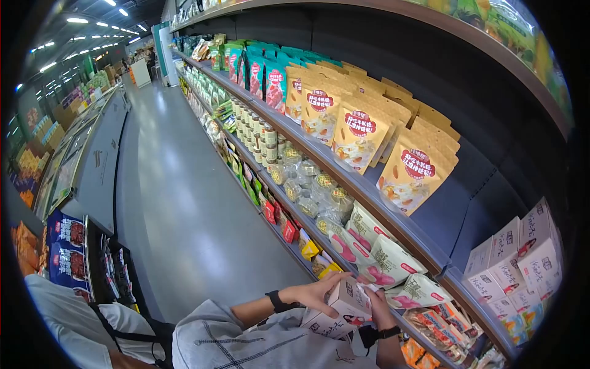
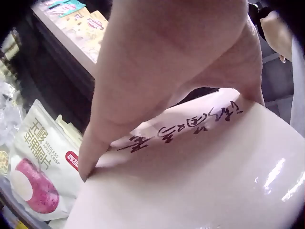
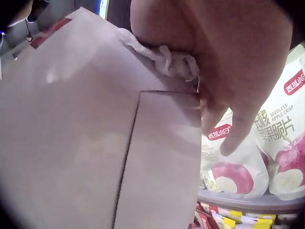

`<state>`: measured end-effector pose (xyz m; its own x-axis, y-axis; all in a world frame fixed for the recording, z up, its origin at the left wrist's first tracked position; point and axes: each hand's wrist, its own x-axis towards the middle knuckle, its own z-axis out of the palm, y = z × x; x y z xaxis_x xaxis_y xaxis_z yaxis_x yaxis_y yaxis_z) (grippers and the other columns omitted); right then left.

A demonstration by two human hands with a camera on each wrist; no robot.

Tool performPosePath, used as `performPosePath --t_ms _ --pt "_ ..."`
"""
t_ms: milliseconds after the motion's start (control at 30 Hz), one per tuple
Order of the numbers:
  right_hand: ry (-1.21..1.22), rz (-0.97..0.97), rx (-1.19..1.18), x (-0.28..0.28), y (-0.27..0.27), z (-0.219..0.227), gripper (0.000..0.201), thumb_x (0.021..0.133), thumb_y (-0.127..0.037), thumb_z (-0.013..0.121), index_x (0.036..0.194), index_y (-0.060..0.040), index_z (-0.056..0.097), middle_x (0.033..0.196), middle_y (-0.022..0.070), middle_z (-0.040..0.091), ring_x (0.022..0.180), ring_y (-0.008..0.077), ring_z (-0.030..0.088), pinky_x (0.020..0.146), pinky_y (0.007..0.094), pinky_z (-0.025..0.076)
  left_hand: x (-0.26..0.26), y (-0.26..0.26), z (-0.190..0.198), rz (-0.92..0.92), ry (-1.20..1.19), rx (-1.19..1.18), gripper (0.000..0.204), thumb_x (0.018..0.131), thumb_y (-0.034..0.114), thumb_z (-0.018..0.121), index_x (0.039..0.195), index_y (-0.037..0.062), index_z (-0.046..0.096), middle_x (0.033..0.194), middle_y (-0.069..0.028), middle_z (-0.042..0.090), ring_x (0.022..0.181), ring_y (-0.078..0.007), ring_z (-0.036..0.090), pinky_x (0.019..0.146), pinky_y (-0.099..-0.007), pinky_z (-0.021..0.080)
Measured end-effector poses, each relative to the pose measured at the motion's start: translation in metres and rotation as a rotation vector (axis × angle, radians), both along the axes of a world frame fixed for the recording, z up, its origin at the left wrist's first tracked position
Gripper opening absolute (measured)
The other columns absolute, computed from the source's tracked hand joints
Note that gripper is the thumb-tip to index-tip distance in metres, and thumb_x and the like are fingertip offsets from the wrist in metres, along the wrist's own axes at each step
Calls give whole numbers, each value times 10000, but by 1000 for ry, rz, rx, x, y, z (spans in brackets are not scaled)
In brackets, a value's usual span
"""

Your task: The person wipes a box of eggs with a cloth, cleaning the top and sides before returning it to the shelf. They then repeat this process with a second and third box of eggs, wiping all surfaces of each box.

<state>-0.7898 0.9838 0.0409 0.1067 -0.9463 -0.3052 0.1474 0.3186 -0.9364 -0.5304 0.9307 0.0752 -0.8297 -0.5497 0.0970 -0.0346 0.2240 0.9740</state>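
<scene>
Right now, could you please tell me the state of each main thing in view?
Left hand: grips the box.
Right hand: at the box's edge, grip unclear.
Box: held; opened or not, unclear.
White wad: crumpled, against the right hand.
Gold pouches: upright.
Shelf boxes: stacked.
Jars: stacked.
Apple bags: tilted.
Ceiling lights: on.

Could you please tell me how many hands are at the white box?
2: the left hand grips the white box, and the right hand is at its right-hand end in the head view. Some fingers are hidden.
</scene>
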Motion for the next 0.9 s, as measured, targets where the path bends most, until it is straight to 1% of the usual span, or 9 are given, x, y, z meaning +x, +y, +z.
performPosePath --t_ms 133,233,267,367,400,700,733,833,900 --pt "-60 -40 -10 3 30 28 619 984 -76 515 1559 -30 291 1350 101 620 1218 153 568 1050 277 411 -12 -3 -8 -49 -17 -60 1231 655 358 859 1570 37 101 1475 -220 266 1432 -379 220 1183 -462 196" --pt "-6 -21 -28 -5 58 39 628 973 -59 516 1558 -23 290 1441 108 548 1264 172 544 1058 280 400 -24 -4 -8 -109 37 -54 1217 654 363 847 1572 51 112 1460 -214 286 1415 -380 244 1180 -468 196" --pt "6 -24 -44 -10 67 35 540 976 -64 511 1503 -4 408 1575 117 384 1335 198 484 1081 298 380 -29 -6 -6 -132 50 -73 1217 652 364 846 1573 53 115 1453 -212 294 1407 -379 252 1179 -468 197" --pt "120 -41 -247 -16 90 40 417 920 37 476 1306 6 630 1655 129 193 1437 264 373 1142 365 350 -48 -11 -10 -223 73 -106 1220 648 365 845 1575 58 114 1439 -208 306 1390 -377 270 1172 -475 206" --pt "84 -76 -200 -11 94 57 365 915 32 481 1223 25 677 1672 125 125 1499 279 253 1171 397 304 -53 -12 -10 -254 77 -114 1222 647 365 845 1576 60 112 1435 -207 308 1385 -376 275 1170 -479 209" --pt "377 15 -293 -37 90 36 359 987 -55 467 1296 30 630 1664 95 184 1468 252 316 1158 361 307 -66 -4 -1 -326 60 -164 1275 625 428 865 1577 53 105 1450 -211 293 1389 -383 258 1150 -497 222" --pt "275 -23 -257 -38 84 28 356 1002 -96 494 1308 31 626 1651 111 214 1405 188 390 1130 328 327 -66 -3 2 -327 62 -165 1278 625 442 867 1575 50 108 1462 -215 285 1387 -387 259 1152 -501 214" --pt "179 -30 -121 -40 69 25 367 1018 -116 485 1337 23 602 1631 115 266 1401 188 395 1140 327 313 -65 1 8 -316 66 -176 1291 629 473 869 1575 45 102 1501 -229 254 1392 -399 250 1160 -511 183" --pt "97 -32 12 -49 57 -6 378 1028 -136 490 1371 -9 583 1567 119 390 1389 194 411 1138 318 314 -61 1 7 -309 65 -187 1306 635 481 864 1580 43 77 1532 -241 222 1413 -406 227 1172 -517 153"
